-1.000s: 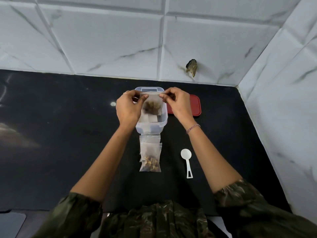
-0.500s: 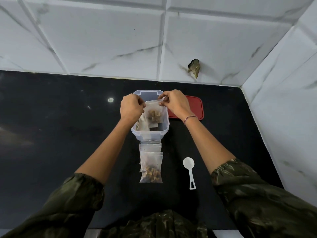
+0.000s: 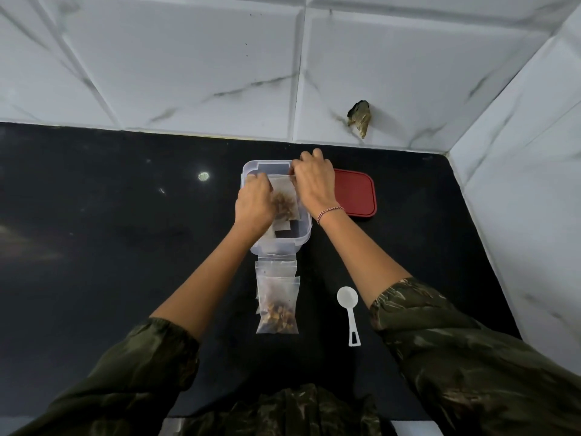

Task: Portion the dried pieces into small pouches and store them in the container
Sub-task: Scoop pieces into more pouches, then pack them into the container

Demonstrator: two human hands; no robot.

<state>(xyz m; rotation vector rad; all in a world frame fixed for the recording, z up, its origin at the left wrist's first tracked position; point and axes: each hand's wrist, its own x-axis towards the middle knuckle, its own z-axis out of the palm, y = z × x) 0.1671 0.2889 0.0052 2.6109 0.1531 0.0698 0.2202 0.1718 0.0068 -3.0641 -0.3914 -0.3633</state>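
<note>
The person wears dark green camouflage sleeves [image 3: 456, 357] and a red-and-white bracelet [image 3: 330, 211] on the right wrist.

A black counter [image 3: 94, 247] is spanning the full width, glossy and faintly smeared. A round glare [image 3: 203, 176] is reflecting on it left of centre. White, grey-veined tiles [image 3: 188, 58] are covering the back wall, and a side wall [image 3: 534, 184] is meeting them at the right corner. A brownish clump [image 3: 359, 118] is sticking to the back tiles, just above the counter.

Black counter [image 3: 110, 231], red lid [image 3: 355, 196], white spoon [image 3: 348, 305], grey-veined white wall tiles [image 3: 188, 58].
</note>
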